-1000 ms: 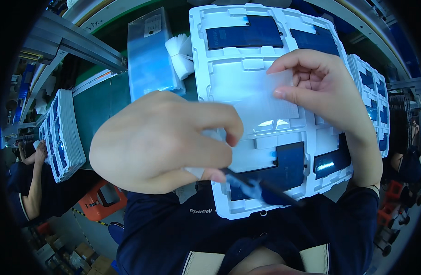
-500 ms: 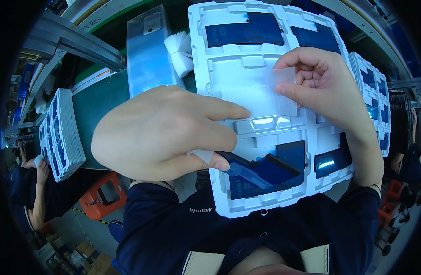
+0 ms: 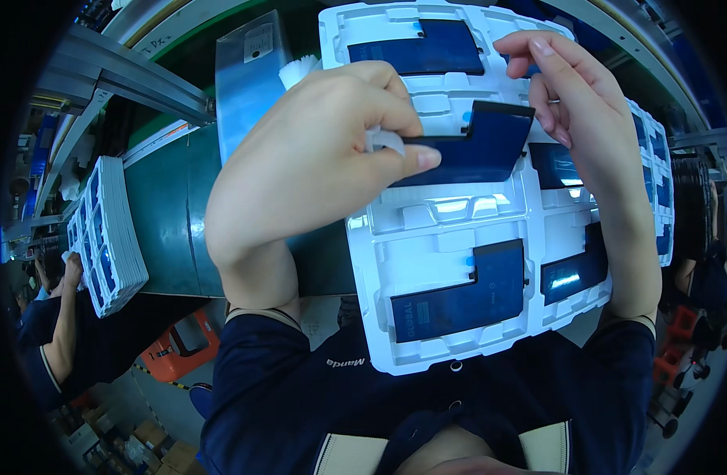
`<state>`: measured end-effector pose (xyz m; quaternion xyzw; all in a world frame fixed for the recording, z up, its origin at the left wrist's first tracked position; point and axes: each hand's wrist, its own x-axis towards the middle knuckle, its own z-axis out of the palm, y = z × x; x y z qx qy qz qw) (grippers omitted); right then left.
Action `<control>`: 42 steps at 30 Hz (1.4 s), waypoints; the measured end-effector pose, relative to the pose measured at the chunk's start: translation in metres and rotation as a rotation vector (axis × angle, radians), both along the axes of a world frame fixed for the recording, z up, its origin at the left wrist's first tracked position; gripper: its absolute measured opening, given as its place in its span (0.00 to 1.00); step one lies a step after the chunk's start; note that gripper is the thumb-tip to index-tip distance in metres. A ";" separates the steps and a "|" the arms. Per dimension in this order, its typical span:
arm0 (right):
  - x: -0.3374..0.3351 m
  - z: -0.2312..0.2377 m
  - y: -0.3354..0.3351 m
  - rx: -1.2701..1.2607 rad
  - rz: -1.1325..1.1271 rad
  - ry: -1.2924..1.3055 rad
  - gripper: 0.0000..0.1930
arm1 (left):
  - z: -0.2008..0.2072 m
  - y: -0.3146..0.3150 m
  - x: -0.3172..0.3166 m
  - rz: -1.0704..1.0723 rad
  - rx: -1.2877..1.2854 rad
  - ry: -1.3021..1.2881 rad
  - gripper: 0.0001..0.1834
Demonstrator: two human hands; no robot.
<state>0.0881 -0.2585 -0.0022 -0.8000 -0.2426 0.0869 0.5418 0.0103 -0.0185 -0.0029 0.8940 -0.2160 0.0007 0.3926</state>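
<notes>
with a near-left panel (image 3: 490, 293) and a near-right panel (image 3: 576, 267) already lying in the white tray (image 3: 365, 297), pinching an l-shaped dark panel (image 3: 486, 150) by its left end in the left hand (image 3: 340, 127) over the middle-left pocket (image 3: 443, 117), apparently not yet released. farther off, holding nothing visible in the loosely parted right hand (image 3: 573, 91), with a far-left panel (image 3: 454, 51) also in place. hard to make out: any contact with the middle-left pocket, and the far-right pocket's (image 3: 530, 22) contents behind the right hand.

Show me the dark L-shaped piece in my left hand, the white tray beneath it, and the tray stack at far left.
Dark L-shaped piece (image 3: 498, 144): head view, on its broader end.
White tray (image 3: 415, 273): head view, bare pocket floor.
Tray stack (image 3: 128, 245): head view, layered edges.
</notes>
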 end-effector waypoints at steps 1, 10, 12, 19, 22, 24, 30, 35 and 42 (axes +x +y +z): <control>0.000 -0.001 0.002 0.016 -0.001 -0.002 0.16 | 0.000 0.001 0.000 -0.028 -0.007 -0.001 0.08; 0.004 -0.011 0.013 -0.036 0.026 -0.049 0.13 | 0.005 -0.008 -0.005 0.019 -0.029 0.125 0.09; 0.001 -0.006 0.014 -0.086 0.072 -0.066 0.13 | 0.003 -0.003 -0.006 -0.071 0.046 0.073 0.10; -0.003 -0.001 0.020 -0.336 0.170 -0.755 0.10 | -0.006 -0.002 -0.004 -0.025 -0.023 -0.307 0.15; -0.005 0.004 0.027 -0.233 0.249 -0.552 0.13 | 0.000 0.003 0.005 -0.025 -0.531 -0.263 0.12; -0.013 0.010 0.040 -0.113 0.291 -0.254 0.16 | 0.008 0.010 0.003 -0.076 -1.006 -0.001 0.14; -0.025 0.011 0.066 0.273 0.315 0.282 0.20 | 0.013 -0.006 0.009 -0.121 -1.552 -0.080 0.37; -0.012 0.008 0.061 0.291 0.266 0.203 0.20 | 0.027 -0.021 0.003 0.128 -1.515 -0.148 0.35; 0.024 0.000 0.043 0.331 0.152 0.078 0.11 | -0.017 0.044 0.032 0.179 -0.911 -0.284 0.14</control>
